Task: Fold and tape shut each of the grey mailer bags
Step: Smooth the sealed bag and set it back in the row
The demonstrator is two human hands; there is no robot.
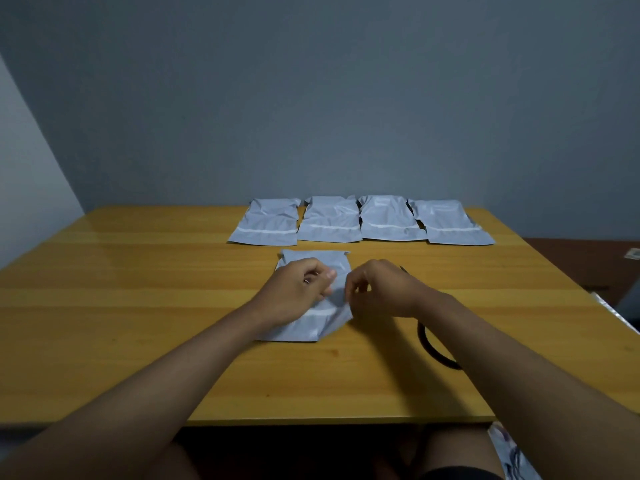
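— Now the near mailer bag (313, 325) is being pinched mid-table by the left hand (298, 289) and right hand (381, 289), fingers curled.
— Thin, limp, slippery film, seemingly; edges are being favoured.

Plain room, wooden table (138, 306), bare grey wall (311, 98)

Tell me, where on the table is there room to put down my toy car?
The left part of the table, beside the left hand, is bare wood. So is the near strip before the front edge. The back is crowded by the four bags. The middle holds the bag being folded, and a dark ring lies under the right arm.
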